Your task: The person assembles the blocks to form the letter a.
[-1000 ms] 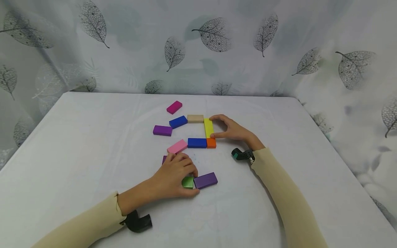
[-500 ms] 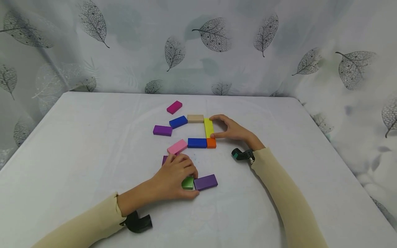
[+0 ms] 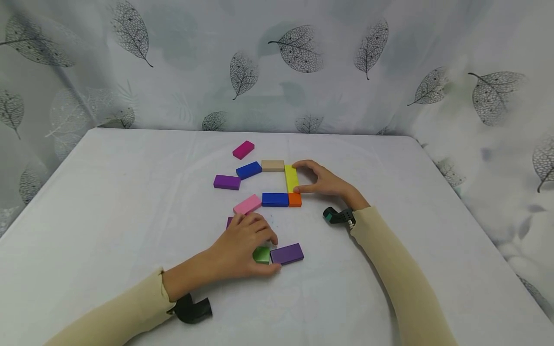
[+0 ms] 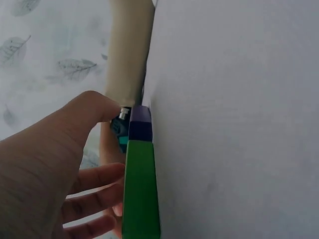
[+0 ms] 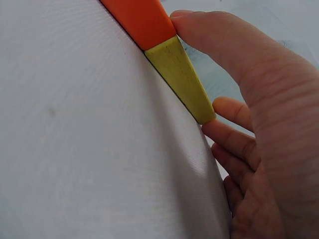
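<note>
Toward the front of the table, my left hand [image 3: 235, 247] arches over a green block [image 3: 261, 255], which it partly covers. Its thumb and index finger are spread at the near end of a dark purple block [image 3: 287, 253] that meets the green one. In the left wrist view the thumb tip stands off the purple block [image 4: 140, 122]. Farther back, my right hand [image 3: 326, 182] pinches a yellow block [image 3: 291, 179] lengthwise, index finger at its far end and thumb at its near end. That thumb lies by the seam with an orange block [image 5: 142, 22].
A blue block [image 3: 275, 200] adjoins the orange one, followed by a pink block [image 3: 247, 204]. Behind, a tan block [image 3: 272, 166], another blue block [image 3: 248, 170] and a violet block [image 3: 227, 182] continue the curve. A magenta block [image 3: 243, 150] lies apart. Another purple block [image 3: 229, 222] is mostly hidden.
The dark purple block has shifted slightly toward the front edge. My left thumb and index finger have since spread a little wider. The right hand and the yellow block have stayed put.
</note>
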